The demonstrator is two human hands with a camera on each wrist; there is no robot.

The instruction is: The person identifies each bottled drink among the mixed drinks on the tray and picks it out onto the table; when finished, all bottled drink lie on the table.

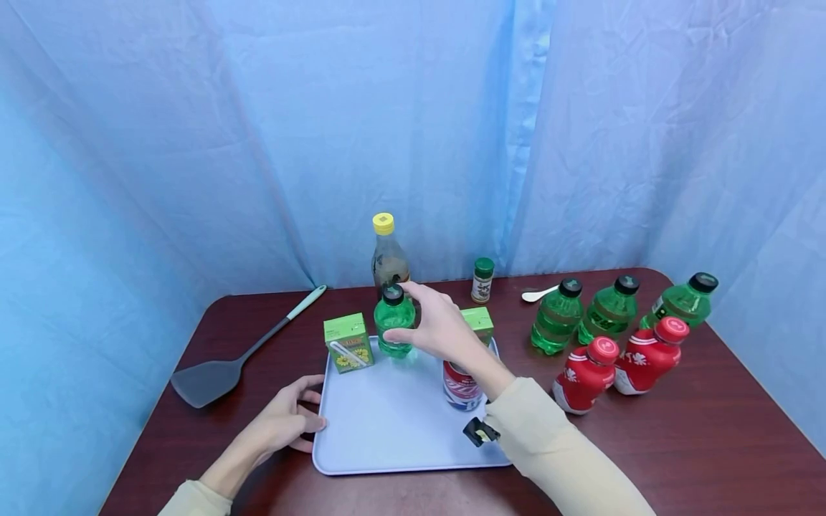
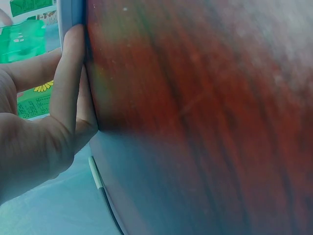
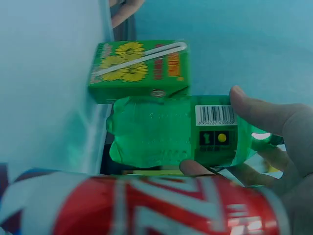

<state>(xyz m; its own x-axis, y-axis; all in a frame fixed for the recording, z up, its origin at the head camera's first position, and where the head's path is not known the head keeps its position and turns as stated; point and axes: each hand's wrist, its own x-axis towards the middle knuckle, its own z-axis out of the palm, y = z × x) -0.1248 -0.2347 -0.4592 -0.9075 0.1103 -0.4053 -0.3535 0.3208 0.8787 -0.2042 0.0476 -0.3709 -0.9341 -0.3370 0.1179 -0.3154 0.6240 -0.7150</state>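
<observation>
My right hand (image 1: 439, 322) grips a small green bottle (image 1: 395, 326) with a black cap, upright over the back of a white tray (image 1: 387, 430). Whether its base touches the tray cannot be told. Left of it stands a green drink carton (image 1: 348, 344) with yellow flowers and a straw. A red, white and blue can (image 1: 461, 387) is on the tray's right side, partly behind my right wrist. Behind that wrist shows another green carton (image 1: 479, 322). My left hand (image 1: 284, 419) rests its fingertips (image 2: 74, 36) against the tray's left rim.
Behind the tray stands a yellow-capped bottle (image 1: 390, 261), with a green-lidded shaker (image 1: 482, 279) and white spoon (image 1: 538, 294) further right. Several green bottles (image 1: 558, 315) and two red bottles (image 1: 584, 380) occupy the right. A grey spatula (image 1: 209, 380) lies left.
</observation>
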